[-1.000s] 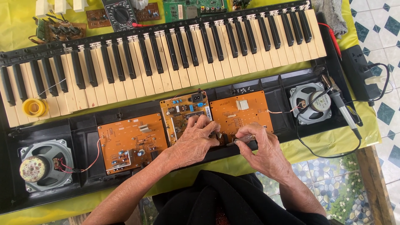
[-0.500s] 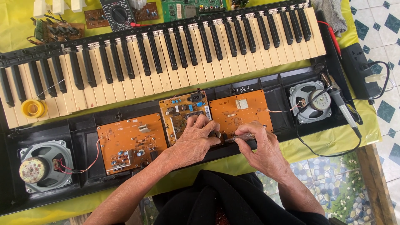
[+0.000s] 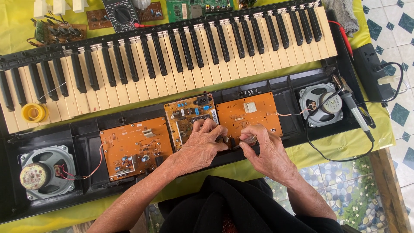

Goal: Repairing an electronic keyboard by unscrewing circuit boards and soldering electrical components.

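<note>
**Two hands at the circuit boards of an opened keyboard**

From the head camera we look straight down on an opened electronic keyboard (image 3: 181, 56), its keybed lifted to the far side and the black lower shell (image 3: 86, 138) lying nearer. Three orange boards sit in the shell. Our left hand (image 3: 199, 146) rests on the middle board (image 3: 189, 113), fingers curled down and pressing on its near edge, apparently to steady it. Our right hand (image 3: 264, 152) lies over the near edge of the right board (image 3: 254, 114), fingertips pinched around something small and dark; we cannot tell what it is. The left board (image 3: 133, 146) lies untouched, wired to the left speaker (image 3: 43, 177). The right speaker (image 3: 321, 105) sits at the far right of the shell, with a soldering iron (image 3: 355, 110) laid beside it, within reach.

Everything rests on a yellow cloth (image 3: 336, 144) over a table. A multimeter (image 3: 121, 15), loose boards and a yellow solder reel (image 3: 33, 112) lie about the keys. A power strip (image 3: 374, 71) sits right, above patterned floor tiles (image 3: 388, 30).
</note>
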